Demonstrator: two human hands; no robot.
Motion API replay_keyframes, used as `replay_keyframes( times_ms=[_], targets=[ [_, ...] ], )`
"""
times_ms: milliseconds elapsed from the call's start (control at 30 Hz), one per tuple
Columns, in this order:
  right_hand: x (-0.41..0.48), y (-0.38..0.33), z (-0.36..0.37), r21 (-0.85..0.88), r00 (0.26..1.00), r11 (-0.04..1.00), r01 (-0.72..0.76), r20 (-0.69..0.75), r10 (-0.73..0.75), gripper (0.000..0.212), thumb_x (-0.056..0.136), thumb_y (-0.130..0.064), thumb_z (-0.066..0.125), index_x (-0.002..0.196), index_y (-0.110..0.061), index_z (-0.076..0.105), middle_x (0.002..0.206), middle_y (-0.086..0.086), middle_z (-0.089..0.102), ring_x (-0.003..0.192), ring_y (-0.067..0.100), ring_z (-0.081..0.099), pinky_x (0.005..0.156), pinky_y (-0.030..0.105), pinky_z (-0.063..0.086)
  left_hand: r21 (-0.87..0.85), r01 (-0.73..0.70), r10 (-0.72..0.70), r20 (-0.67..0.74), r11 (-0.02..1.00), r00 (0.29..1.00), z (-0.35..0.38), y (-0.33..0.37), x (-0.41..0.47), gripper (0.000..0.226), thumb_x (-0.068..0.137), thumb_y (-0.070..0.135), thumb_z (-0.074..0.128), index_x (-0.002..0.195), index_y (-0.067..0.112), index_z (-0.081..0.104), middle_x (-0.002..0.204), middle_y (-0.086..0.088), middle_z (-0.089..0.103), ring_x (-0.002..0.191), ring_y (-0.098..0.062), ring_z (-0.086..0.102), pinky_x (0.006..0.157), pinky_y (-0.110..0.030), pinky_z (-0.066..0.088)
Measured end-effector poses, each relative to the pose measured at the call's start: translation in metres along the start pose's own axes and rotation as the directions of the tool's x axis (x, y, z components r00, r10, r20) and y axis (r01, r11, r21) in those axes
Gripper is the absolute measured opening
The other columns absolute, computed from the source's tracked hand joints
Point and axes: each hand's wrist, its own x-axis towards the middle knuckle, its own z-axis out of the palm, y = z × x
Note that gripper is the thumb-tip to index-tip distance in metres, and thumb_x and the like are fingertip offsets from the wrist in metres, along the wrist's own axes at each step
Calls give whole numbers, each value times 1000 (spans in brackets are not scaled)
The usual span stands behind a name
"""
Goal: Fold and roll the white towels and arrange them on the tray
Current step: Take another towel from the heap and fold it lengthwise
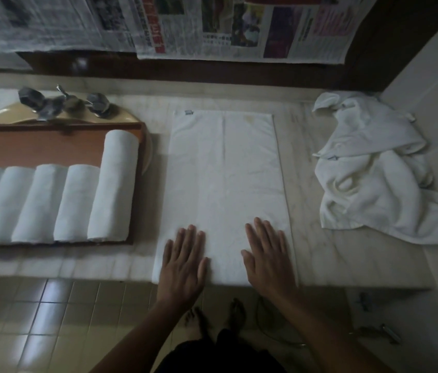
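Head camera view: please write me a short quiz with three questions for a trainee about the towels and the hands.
1. True or false: the left hand and the right hand both lie flat on the folded towel.
2. How many rolled towels show on the wooden tray?
3. Where is the pile of crumpled towels? A: on the tray. B: on the counter, right of the folded towel. C: on the floor.
Key: 1 true; 2 five; 3 B.
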Motion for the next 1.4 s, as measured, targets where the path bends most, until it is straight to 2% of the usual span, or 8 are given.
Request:
replay_keyframes(
  times_ms=[200,300,367,467,667,1033,1267,1400],
  targets=[
    [-4,-6,1,10,1000,1000,-22,1,22,64,106,-48,34,163,-21,25,172,3,13,159,23,6,126,54,15,3,-10,10,40,1000,999,-4,-3,-3,65,108,47,16,165,19,6,173,-4,-7,159,-24,-7,128,-50,4],
    [1,-8,-4,48,1000,998,-31,0,31,62,103,-50,35,158,-21,38,168,5,28,156,26,21,123,53,23,-15,-3,4,70,1000,998,-6,-3,-2,66,107,49,16,165,19,7,173,-6,-7,159,-25,-9,128,-50,1],
    [9,-7,-13,77,999,996,-39,-4,40,60,101,-54,36,150,-22,50,160,5,41,148,27,36,119,50,33,-3,5,-5,106,1000,994,-12,-3,3,67,106,50,25,164,18,16,173,-10,4,159,-30,0,128,-53,10],
    [30,4,-27,172,998,984,-50,-15,54,48,101,-47,47,140,-21,59,151,4,51,138,25,45,111,43,39,-51,51,-47,93,997,995,-30,6,20,58,101,47,41,152,18,40,158,-7,39,148,-29,33,119,-51,33],
    [106,52,-58,332,999,943,-19,-42,35,31,94,-19,65,124,-12,68,134,7,59,124,29,55,105,39,45,-120,99,-97,23,988,995,-42,56,78,42,102,38,53,142,22,55,143,0,56,131,-21,49,108,-39,41],
    [305,143,-117,130,998,991,-29,51,23,36,99,-24,57,133,-12,56,142,11,49,128,34,48,104,43,43,-189,192,-198,-12,963,980,-20,162,195,47,103,45,53,144,21,52,142,1,55,127,-20,51,104,-35,46],
    [383,149,-108,68,995,998,-19,95,12,38,103,-30,55,135,-10,55,139,15,51,125,36,48,101,45,45,-86,243,-241,33,966,970,1,186,217,43,100,45,55,136,21,55,133,-1,56,119,-24,51,99,-42,46],
    [401,151,-98,94,999,996,0,47,-5,24,101,-29,61,119,-13,62,129,14,53,119,34,48,97,42,45,-41,272,-272,0,962,962,15,193,222,41,94,50,58,124,22,61,123,-1,58,110,-25,54,92,-44,49]
  ],
)
